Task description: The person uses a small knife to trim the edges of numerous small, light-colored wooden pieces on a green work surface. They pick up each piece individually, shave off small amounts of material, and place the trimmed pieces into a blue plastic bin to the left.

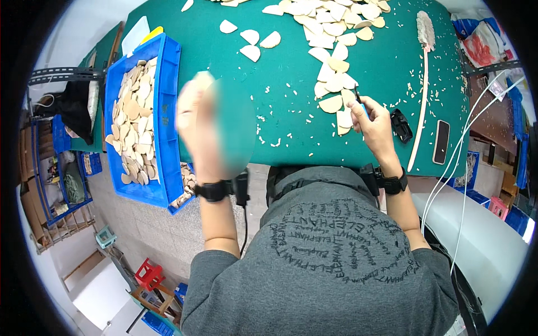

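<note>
R hand [376, 127] pinched blue tool [365, 105] nr beige pcs [330, 104]. L hand [194, 115] was nr blue bin [168, 112], part-blurred; couldn't tell grip.

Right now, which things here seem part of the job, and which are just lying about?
Likely part of the job: pale half-round pieces; blue crate holding more; blue-handled tool in the right hand.

Apparently just lying about: phone; fluffy-headed stick; red-and-white bag.

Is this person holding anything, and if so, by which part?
The right hand holds a slim tool by its blue handle, with the dark tip left free. The left hand is partly blurred, so whether it holds anything cannot be told.
</note>
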`<state>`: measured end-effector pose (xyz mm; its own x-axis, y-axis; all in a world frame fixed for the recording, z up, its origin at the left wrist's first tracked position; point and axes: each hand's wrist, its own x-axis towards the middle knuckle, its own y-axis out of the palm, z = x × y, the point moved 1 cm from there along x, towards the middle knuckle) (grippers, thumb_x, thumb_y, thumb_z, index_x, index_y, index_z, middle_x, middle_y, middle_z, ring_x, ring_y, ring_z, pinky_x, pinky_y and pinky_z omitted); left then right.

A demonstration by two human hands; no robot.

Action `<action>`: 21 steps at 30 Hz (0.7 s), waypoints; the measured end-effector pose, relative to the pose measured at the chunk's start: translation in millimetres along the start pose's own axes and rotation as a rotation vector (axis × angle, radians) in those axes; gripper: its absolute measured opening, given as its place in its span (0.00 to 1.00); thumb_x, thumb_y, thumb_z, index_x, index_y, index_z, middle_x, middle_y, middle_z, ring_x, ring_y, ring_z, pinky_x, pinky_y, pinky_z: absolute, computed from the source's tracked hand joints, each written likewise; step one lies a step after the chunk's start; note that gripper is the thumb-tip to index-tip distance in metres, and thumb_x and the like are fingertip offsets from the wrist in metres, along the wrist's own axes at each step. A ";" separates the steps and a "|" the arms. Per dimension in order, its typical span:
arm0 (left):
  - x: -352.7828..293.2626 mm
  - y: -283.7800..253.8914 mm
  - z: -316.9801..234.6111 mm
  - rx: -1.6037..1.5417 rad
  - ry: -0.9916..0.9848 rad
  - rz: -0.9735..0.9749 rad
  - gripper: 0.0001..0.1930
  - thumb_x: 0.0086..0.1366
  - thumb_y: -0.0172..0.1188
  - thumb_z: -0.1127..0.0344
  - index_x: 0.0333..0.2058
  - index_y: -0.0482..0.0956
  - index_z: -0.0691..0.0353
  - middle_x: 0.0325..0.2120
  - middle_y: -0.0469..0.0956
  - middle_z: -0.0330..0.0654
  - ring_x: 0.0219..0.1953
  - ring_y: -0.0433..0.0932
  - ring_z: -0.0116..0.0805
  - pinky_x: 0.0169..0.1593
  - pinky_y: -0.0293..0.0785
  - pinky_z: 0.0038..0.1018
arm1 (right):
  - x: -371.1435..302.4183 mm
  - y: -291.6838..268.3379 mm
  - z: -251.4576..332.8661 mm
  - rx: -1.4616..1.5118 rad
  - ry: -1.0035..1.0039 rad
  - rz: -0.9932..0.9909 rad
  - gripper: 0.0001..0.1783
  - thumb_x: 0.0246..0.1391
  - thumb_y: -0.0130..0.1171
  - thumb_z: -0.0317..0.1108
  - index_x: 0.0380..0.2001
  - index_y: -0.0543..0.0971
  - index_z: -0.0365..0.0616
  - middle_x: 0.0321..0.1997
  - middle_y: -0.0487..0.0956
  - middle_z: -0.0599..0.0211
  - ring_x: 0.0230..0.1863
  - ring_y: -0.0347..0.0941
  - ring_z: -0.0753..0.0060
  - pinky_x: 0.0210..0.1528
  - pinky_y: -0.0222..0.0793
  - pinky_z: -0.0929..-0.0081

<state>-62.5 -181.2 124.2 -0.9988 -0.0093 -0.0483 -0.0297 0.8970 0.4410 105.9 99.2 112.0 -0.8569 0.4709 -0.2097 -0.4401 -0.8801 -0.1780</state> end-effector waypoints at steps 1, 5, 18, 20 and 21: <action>26.7 -35.5 -26.2 -0.053 0.126 -0.070 0.15 0.66 0.54 0.66 0.47 0.72 0.70 0.43 0.76 0.50 0.42 0.78 0.36 0.46 0.78 0.26 | -1.0 -7.1 -2.0 0.034 0.011 -0.013 0.14 0.57 0.59 0.39 0.38 0.78 0.38 0.20 0.70 0.79 0.20 0.60 0.92 0.19 0.54 0.88; 65.2 -100.8 -48.7 -0.182 0.190 -0.456 0.25 0.63 0.57 0.53 0.48 0.68 0.70 0.41 0.71 0.46 0.44 0.70 0.36 0.51 0.70 0.31 | -3.1 -29.1 -12.1 0.052 0.034 -0.051 0.14 0.56 0.59 0.40 0.35 0.78 0.39 0.19 0.70 0.79 0.19 0.63 0.91 0.20 0.57 0.89; -64.3 107.9 220.5 1.307 0.185 0.804 0.20 0.49 0.69 0.60 0.37 0.74 0.63 0.33 0.76 0.47 0.37 0.74 0.46 0.37 0.73 0.37 | -10.5 -57.5 -39.6 -0.021 0.111 -0.119 0.18 0.54 0.62 0.41 0.36 0.77 0.34 0.21 0.71 0.76 0.22 0.64 0.88 0.22 0.59 0.85; -57.3 104.0 217.8 1.108 -0.112 0.821 0.19 0.50 0.68 0.61 0.37 0.73 0.63 0.30 0.78 0.48 0.32 0.77 0.47 0.35 0.73 0.37 | -10.0 -60.6 -39.4 -0.133 0.119 -0.083 0.21 0.52 0.62 0.44 0.36 0.78 0.34 0.22 0.75 0.69 0.23 0.68 0.82 0.26 0.63 0.80; -59.7 100.3 215.3 0.944 -0.140 0.745 0.16 0.54 0.66 0.63 0.39 0.76 0.64 0.27 0.81 0.45 0.26 0.79 0.39 0.31 0.72 0.31 | -8.5 -59.6 -39.4 -0.179 0.094 -0.042 0.21 0.52 0.62 0.45 0.36 0.78 0.34 0.23 0.76 0.67 0.24 0.69 0.81 0.28 0.64 0.79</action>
<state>2.6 4.4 -21.6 -0.7441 0.6425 -0.1830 0.6495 0.6316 -0.4233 150.0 150.0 86.5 -0.8061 0.5179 -0.2862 -0.4128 -0.8388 -0.3550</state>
